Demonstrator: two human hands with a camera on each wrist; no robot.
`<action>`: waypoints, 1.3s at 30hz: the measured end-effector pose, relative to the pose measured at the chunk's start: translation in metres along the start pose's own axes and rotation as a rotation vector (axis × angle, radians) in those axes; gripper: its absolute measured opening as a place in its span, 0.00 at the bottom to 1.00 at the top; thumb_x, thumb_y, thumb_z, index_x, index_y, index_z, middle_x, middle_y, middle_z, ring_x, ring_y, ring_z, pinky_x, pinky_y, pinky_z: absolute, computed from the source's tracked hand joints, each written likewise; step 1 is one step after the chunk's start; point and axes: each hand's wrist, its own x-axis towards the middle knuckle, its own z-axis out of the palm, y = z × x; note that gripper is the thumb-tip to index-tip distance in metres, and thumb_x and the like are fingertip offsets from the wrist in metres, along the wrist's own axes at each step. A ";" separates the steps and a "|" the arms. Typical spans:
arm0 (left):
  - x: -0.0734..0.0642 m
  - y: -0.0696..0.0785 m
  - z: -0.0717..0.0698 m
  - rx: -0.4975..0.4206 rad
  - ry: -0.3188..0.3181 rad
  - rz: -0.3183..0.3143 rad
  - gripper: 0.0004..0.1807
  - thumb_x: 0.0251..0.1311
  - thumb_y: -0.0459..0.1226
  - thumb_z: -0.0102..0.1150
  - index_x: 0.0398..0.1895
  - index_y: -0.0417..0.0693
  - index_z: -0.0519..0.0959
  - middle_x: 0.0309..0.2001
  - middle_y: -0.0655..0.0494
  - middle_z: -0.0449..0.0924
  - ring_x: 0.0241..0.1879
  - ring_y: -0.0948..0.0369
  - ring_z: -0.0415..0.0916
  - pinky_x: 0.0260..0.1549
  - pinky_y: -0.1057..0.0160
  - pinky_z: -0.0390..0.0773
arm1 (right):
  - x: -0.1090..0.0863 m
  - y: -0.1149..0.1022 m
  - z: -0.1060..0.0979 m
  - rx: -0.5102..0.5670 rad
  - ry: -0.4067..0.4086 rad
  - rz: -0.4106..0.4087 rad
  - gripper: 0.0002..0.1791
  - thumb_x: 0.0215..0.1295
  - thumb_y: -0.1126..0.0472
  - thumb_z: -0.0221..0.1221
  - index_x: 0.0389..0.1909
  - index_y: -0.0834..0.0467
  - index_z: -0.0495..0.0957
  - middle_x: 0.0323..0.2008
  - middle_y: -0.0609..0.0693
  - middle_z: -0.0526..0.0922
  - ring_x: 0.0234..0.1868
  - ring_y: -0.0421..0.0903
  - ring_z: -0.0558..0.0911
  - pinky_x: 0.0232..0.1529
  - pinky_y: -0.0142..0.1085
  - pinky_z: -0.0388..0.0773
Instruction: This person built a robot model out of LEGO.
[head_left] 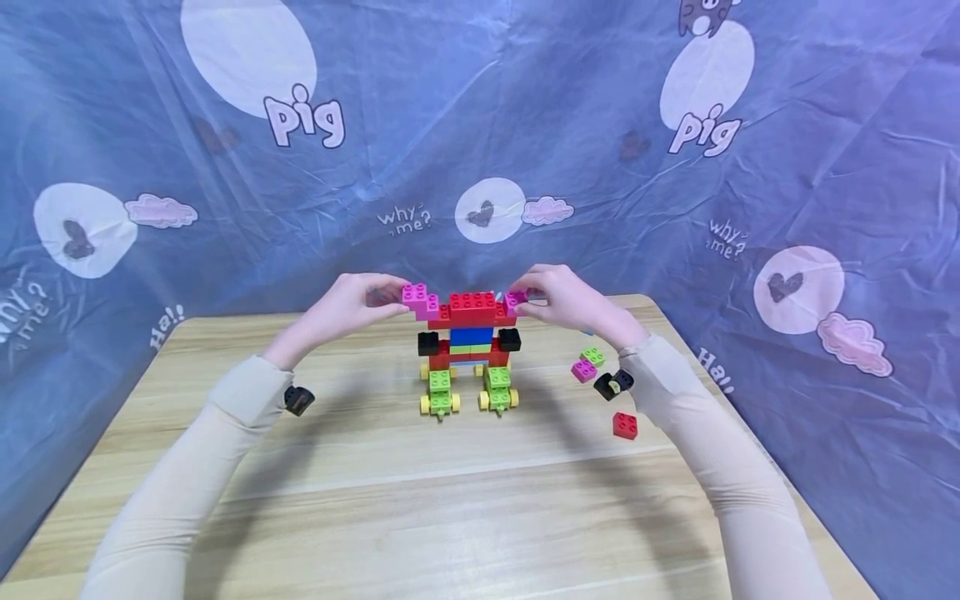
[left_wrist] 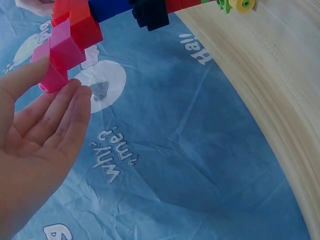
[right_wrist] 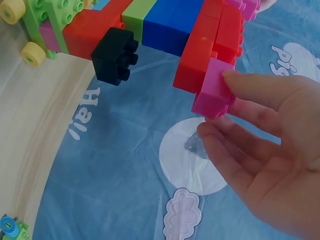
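A robot-like figure of toy building blocks stands on the table, with a red brick [head_left: 472, 303] on top and blue bricks [head_left: 471, 337] in its middle. Black bricks [head_left: 428, 342] jut out at both sides, and lime wheeled bases [head_left: 439, 392] with yellow wheels carry it. My left hand [head_left: 356, 298] pinches the outer of two stepped pink bricks [left_wrist: 67, 47] at the figure's left end, thumb against fingertips. At the opposite end, my right hand [head_left: 570, 298] pinches a single pink brick [right_wrist: 215, 90] set against the red bricks [right_wrist: 197, 55].
Loose bricks lie right of the figure: a lime one [head_left: 592, 357], a pink one [head_left: 583, 371] and a red one [head_left: 625, 426]. A small green piece with a blue round part [right_wrist: 10, 227] shows near the table edge. Patterned blue cloth [head_left: 420, 167] hangs behind the wooden table [head_left: 420, 517].
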 end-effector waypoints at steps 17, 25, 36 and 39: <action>-0.001 -0.003 0.001 -0.006 0.010 0.008 0.23 0.62 0.40 0.66 0.59 0.42 0.79 0.50 0.45 0.86 0.49 0.52 0.83 0.51 0.52 0.84 | -0.054 0.051 0.018 0.071 0.103 0.125 0.13 0.64 0.65 0.64 0.46 0.68 0.82 0.43 0.65 0.85 0.42 0.57 0.85 0.46 0.50 0.85; 0.001 -0.003 0.001 -0.011 0.006 0.009 0.23 0.62 0.40 0.66 0.59 0.42 0.79 0.50 0.45 0.86 0.50 0.52 0.83 0.52 0.53 0.84 | -0.092 0.087 0.048 0.060 -0.042 0.268 0.13 0.64 0.64 0.63 0.45 0.69 0.82 0.38 0.63 0.88 0.37 0.54 0.86 0.42 0.48 0.85; 0.001 -0.003 0.000 -0.017 0.001 0.011 0.23 0.62 0.40 0.66 0.59 0.42 0.79 0.50 0.45 0.86 0.49 0.52 0.83 0.51 0.52 0.84 | -0.111 0.100 0.075 0.039 -0.143 0.269 0.12 0.57 0.67 0.65 0.42 0.69 0.84 0.31 0.57 0.87 0.29 0.43 0.82 0.33 0.37 0.81; 0.000 -0.003 0.000 -0.018 -0.002 0.006 0.23 0.62 0.40 0.66 0.59 0.42 0.79 0.50 0.45 0.86 0.49 0.52 0.83 0.51 0.52 0.84 | -0.111 0.099 0.077 0.036 -0.163 0.254 0.12 0.58 0.66 0.66 0.41 0.68 0.85 0.32 0.57 0.88 0.29 0.41 0.80 0.32 0.34 0.79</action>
